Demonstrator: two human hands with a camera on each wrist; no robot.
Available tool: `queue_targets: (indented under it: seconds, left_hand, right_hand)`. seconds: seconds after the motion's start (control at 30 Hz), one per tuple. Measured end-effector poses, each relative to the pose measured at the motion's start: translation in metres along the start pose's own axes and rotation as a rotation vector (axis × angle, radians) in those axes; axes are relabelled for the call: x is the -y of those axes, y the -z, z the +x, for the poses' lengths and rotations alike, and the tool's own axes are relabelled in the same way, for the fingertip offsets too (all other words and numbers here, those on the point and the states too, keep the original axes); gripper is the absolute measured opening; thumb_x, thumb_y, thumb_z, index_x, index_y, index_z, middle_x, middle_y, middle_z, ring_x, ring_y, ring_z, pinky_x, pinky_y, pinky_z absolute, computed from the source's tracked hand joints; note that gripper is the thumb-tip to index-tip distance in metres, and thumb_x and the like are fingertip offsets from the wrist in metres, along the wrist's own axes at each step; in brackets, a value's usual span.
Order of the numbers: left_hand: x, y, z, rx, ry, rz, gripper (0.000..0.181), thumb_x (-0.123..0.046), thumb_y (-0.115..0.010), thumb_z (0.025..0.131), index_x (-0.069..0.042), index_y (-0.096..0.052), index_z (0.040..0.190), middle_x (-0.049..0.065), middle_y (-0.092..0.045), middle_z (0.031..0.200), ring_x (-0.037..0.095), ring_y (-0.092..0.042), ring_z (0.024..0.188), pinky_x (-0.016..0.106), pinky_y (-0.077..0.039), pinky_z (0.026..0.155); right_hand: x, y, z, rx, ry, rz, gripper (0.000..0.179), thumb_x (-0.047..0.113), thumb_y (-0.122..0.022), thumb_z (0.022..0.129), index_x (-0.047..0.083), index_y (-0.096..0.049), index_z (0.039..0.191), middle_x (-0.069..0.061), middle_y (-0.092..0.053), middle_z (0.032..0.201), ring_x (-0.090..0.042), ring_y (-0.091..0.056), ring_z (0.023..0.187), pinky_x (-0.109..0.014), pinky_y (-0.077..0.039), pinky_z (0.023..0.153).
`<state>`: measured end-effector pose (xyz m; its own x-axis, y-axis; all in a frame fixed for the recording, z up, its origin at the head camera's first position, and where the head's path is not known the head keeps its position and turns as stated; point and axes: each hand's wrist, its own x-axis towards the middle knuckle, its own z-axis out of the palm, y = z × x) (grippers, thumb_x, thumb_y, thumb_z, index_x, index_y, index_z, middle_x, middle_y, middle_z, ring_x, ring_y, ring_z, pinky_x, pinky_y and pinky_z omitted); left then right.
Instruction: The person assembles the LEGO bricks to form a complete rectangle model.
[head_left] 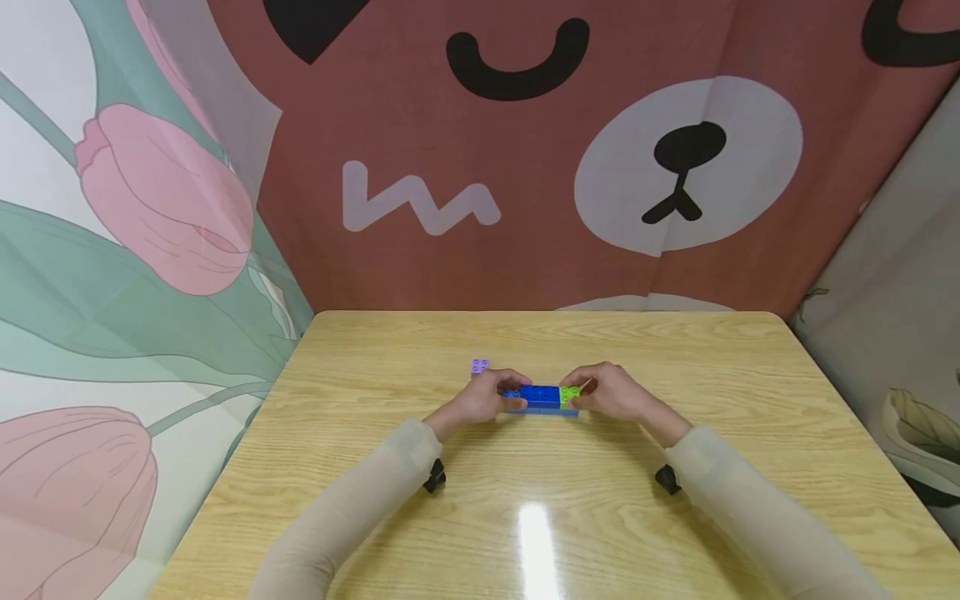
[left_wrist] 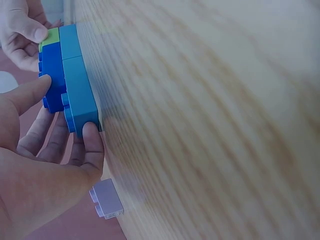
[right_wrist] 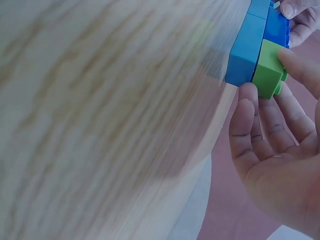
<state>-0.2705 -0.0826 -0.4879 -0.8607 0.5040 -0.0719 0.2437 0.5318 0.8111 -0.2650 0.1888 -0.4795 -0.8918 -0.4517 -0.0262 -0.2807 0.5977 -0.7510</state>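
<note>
A two-layer row of toy building bricks lies on the table, with light blue bricks [left_wrist: 80, 95] as the bottom layer. On top of them sits a long dark blue brick [head_left: 542, 397], and a lime green brick [right_wrist: 268, 70] is at the right end. My left hand [head_left: 480, 400] holds the dark blue brick near its left end, thumb on the near side; its little finger touches the end of the light blue layer. With thumb and fingers my right hand [head_left: 617, 393] grips the lime green brick, fingertips also at the right end of the light blue layer.
A small light purple brick [head_left: 480, 365] stands behind my left hand on the wooden table [head_left: 420, 542]. Behind the table's back edge hangs a red-brown cloth [head_left: 420, 275] printed with a bear; a flowered cloth [head_left: 165, 200] hangs at the left.
</note>
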Motion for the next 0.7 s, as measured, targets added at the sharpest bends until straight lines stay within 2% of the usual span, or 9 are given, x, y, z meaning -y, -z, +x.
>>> queue_targets:
  seconds: [0.4,0.7]
  left_hand:
    - [-0.0009,0.0017,0.0015,-0.007,0.006,-0.009,0.032,-0.014,-0.074,0.096,-0.014,-0.069,0.129,-0.001,-0.067,0.117,0.015,-0.061,0.107,0.034,-0.05,0.093]
    - [0.0,0.0005,0.0007,0.002,-0.017,-0.017,0.036,-0.013,-0.074,0.096,-0.007,-0.068,0.131,0.002,-0.067,0.119,0.019,-0.061,0.111,0.036,-0.049,0.095]
  right_hand:
    - [-0.0017,0.0015,0.0029,0.027,0.019,0.022,0.032,0.015,-0.08,0.091,0.008,-0.072,0.121,-0.007,-0.07,0.115,-0.021,-0.065,0.091,-0.035,-0.055,0.073]
    - [-0.0022,-0.0025,0.0039,0.048,-0.026,0.032,0.032,0.017,-0.081,0.09,0.011,-0.072,0.12,-0.006,-0.068,0.116,-0.021,-0.063,0.092,-0.035,-0.054,0.073]
